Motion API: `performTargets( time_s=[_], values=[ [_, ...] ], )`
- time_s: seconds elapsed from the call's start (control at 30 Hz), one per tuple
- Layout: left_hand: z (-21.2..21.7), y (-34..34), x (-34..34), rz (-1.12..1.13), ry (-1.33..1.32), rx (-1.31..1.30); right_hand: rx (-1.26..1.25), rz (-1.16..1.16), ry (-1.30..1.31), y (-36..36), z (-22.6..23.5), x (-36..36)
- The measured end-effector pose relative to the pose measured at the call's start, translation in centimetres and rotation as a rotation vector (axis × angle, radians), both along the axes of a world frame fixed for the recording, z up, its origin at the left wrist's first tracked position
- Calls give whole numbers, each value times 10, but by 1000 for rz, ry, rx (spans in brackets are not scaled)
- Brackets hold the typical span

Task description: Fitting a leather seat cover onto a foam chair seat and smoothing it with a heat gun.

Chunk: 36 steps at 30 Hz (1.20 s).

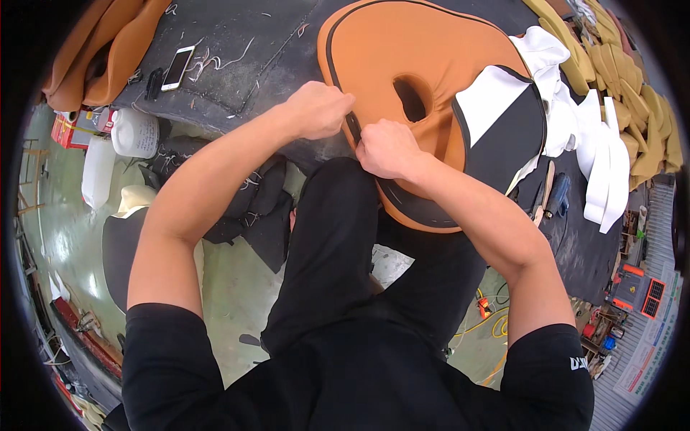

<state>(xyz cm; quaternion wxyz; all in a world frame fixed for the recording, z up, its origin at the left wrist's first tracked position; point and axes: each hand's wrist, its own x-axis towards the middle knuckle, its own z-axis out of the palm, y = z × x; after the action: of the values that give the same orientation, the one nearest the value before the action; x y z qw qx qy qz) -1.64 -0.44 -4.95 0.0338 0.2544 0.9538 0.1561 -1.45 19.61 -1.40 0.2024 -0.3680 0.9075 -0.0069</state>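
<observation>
From the left, we see our left hand (320, 110) curled closed at the dark trim (352, 129) on the orange cover (438, 43); we cannot tell what its fingertips pinch. From it, the cover's bulk lies at three o'clock, our right hand (390, 149) at four. That one is also a tight fist, lapping farther over the same edge, fingertips hidden, and nearer the oval hole (411, 99), at its one o'clock. The cover's long axis runs roughly eleven to five, from the tabletop (215, 93) toward our lap (338, 208).
</observation>
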Motion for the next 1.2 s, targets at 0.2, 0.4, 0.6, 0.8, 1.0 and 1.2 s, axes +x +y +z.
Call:
performTargets(
  time_s=[0.2,0.4,0.6,0.8,1.0,1.2],
  values=[
    [-2,8,15,10,-6,150,-25,3,28,3,-1,3],
    [2,26,36,-43,-91,166,-110,-6,71,9,3,7],
    [5,57,62,-12,-70,137,-251,33,54,59,4,18],
    [17,76,84,50,-54,89,-99,-309,534,141,39,21],
    [11,85,88,107,-59,107,-393,-1206,43,160,7,-16],
    [2,91,108,329,5,249,-888,-1113,-524,152,41,8]
  ],
)
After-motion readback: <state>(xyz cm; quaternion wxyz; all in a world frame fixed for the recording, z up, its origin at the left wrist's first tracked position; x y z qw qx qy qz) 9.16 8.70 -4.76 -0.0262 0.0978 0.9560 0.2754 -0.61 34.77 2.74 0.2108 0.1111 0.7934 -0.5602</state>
